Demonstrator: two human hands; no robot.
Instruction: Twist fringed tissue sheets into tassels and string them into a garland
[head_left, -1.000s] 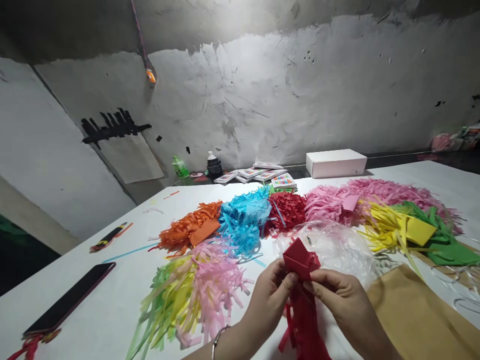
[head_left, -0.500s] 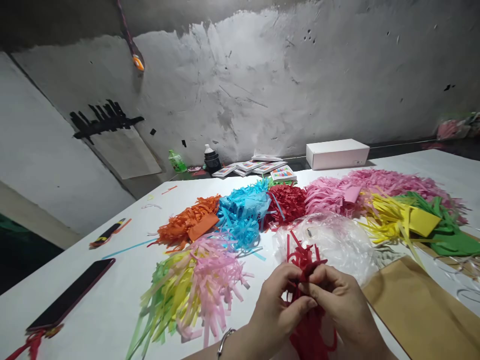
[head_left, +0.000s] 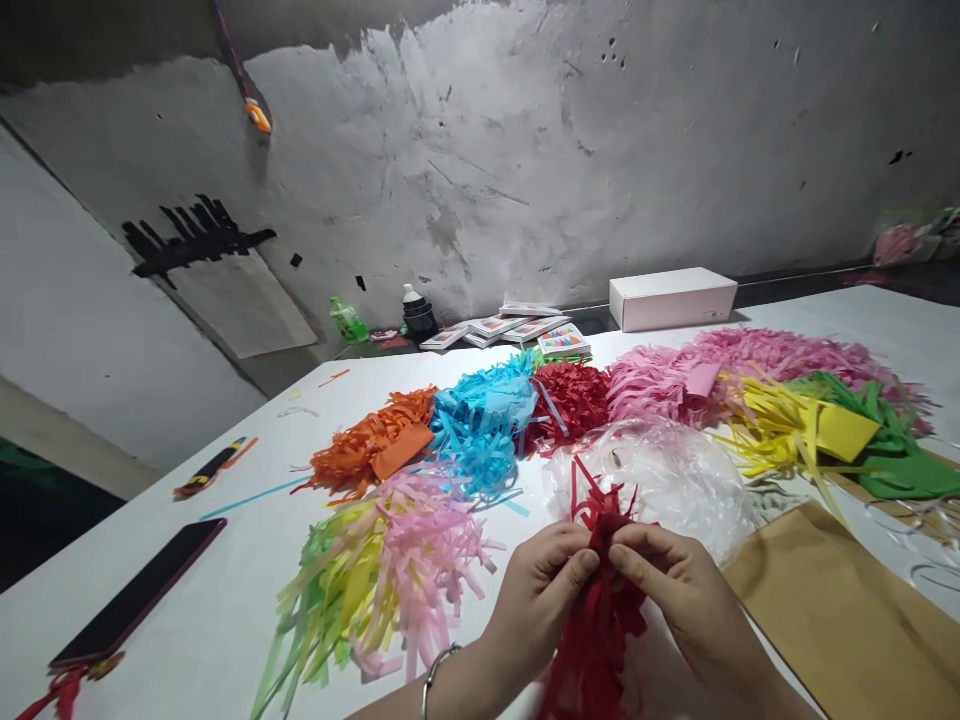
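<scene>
Between my two hands is a red tissue-paper tassel [head_left: 600,630], its fringe hanging down toward me and more strips sticking up beyond my fingers. My left hand [head_left: 544,585] pinches its bunched middle between thumb and fingers; a bracelet [head_left: 431,680] circles that wrist. Opposite it, my right hand [head_left: 675,580] grips the same bunched part with thumb and forefinger. Just behind the hands lies a crumpled clear plastic bag [head_left: 660,480]. Left of them rests a fringe bundle [head_left: 390,570] in green, yellow and pink.
Orange [head_left: 375,440], blue [head_left: 484,420], red [head_left: 571,400] and pink fringe piles [head_left: 660,385] line the table's middle. Yellow fringe [head_left: 795,425] and green fringe [head_left: 885,440] lie right, near brown paper [head_left: 847,620]. A phone [head_left: 139,595] and a cutter [head_left: 210,468] are left; a white box [head_left: 673,298] stands behind.
My hands have drawn slightly apart, and the thumbs no longer cross over the tassel. Its hanging fringe has swung a little left. The view has shifted slightly.
</scene>
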